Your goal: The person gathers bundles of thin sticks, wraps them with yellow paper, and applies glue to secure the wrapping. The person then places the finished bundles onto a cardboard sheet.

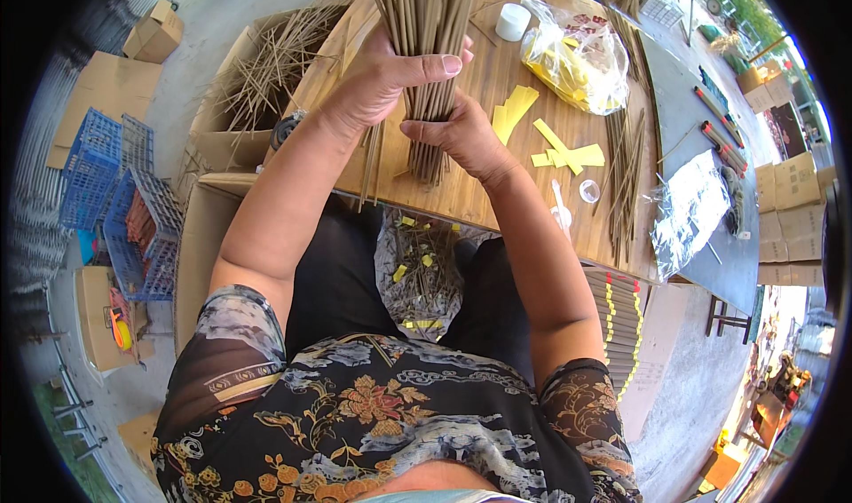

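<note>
A thick bundle of thin brown sticks (426,10) stands upright over the near edge of the wooden table (497,205), its lower ends close to the tabletop. My left hand (395,72) wraps round it higher up, thumb across the front. Lower down, my right hand (457,137) grips the same bundle from the right, its thumb pressed on the sticks. A few loose sticks (371,170) hang apart from the bundle, below my left hand. Yellow paper strips (515,110) lie to the right of my right hand. My palms and some fingers are hidden behind the bundle.
A clear plastic bag (577,55) holding yellow pieces and a white container (512,22) stand farther back. More sticks (628,179) lie along the table's right side. At left is a cardboard box of tangled sticks (280,72). Banded bundles (626,321) lie below the right edge.
</note>
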The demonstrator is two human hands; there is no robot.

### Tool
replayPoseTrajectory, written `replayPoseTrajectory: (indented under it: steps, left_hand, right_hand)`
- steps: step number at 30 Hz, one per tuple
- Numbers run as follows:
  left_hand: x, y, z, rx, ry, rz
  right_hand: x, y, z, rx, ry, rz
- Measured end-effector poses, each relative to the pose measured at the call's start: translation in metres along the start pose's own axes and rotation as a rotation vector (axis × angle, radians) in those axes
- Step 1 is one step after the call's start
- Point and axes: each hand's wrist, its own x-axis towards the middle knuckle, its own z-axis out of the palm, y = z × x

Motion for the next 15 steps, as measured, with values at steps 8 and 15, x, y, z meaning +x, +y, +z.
replayPoseTrajectory:
  steps: [8,15]
  left_hand:
    - [0.003,0.016,0.005,-0.090,-0.074,-0.025]
    - [0.002,0.018,-0.009,-0.139,0.052,0.055]
  right_hand:
    - [0.002,0.006,0.003,-0.023,-0.039,0.046]
    - [-0.017,0.011,-0.013,0.021,-0.129,0.186]
